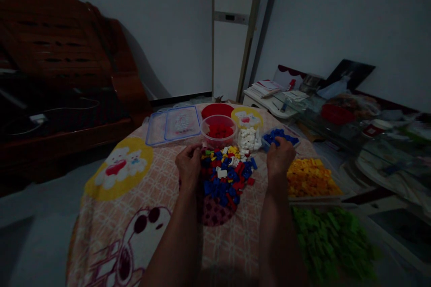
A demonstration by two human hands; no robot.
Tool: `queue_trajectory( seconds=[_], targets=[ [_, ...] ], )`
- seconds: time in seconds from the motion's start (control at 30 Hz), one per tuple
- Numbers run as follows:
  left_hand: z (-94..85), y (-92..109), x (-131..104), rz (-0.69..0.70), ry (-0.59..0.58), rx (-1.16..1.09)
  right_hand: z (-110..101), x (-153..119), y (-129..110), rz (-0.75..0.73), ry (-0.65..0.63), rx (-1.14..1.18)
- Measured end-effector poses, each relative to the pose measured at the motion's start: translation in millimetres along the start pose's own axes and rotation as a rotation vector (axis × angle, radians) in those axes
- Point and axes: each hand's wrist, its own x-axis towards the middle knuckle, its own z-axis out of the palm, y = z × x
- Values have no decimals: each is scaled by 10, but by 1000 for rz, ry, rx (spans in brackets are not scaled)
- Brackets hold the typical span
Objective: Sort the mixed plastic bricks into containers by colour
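Observation:
A mixed pile of toy bricks (222, 174) in blue, red, white, yellow and green lies on the cloth between my hands. My left hand (189, 165) is at the pile's left edge, its fingers curled together; what they hold, if anything, is hidden. Over the front of a clear tub of blue bricks (281, 134), my right hand (281, 156) has its fingers pinched. Blue shows at its fingertips, but I cannot tell a held brick from those behind. White bricks (248, 138) stand heaped left of that tub. Red bricks (219, 131) sit in a round clear bowl (218, 119).
Yellow bricks (311, 177) and green bricks (333, 242) fill containers at my right. Blue-rimmed clear lids (182, 123) and a red round lid (215, 108) lie at the back of the patterned tablecloth (232, 251). A cluttered glass table (303, 110) stands beyond, right; a wooden bench (67, 54), left.

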Motion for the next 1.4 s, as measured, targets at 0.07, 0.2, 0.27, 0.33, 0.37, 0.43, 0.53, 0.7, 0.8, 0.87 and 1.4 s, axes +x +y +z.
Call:
queue_trajectory(
  seconds=[0.07,0.2,0.27,0.33,0.37,0.43,0.53,0.7,0.8,0.87,1.4],
  targets=[
    [10,-2,-2,12,-8,17,35,13,34,10,21,16],
    [40,20,-13,11,-13,55,48,4,-16,-28,-35,29],
    [52,32,-16,1,-15,65,39,-21,-87,-84,-161,27],
    [58,36,-16,-10,-15,68,42,-53,-150,-143,-325,-8],
    [59,35,-15,-10,-13,71,53,-69,-169,-164,-399,-41],
    [59,29,-11,-5,-13,74,97,-100,-176,-187,-498,-113],
    [58,24,-5,-6,-17,71,207,-145,-127,-204,-559,-109],
    [56,30,3,8,-15,91,356,-206,-54,-155,-564,84],
    [58,25,2,11,-24,87,362,-201,-45,-135,-600,114],
    [60,16,-1,11,-24,72,347,-183,-39,-149,-631,99],
    [68,24,-9,4,-20,52,246,-225,-203,-257,-613,-169]
  ],
)
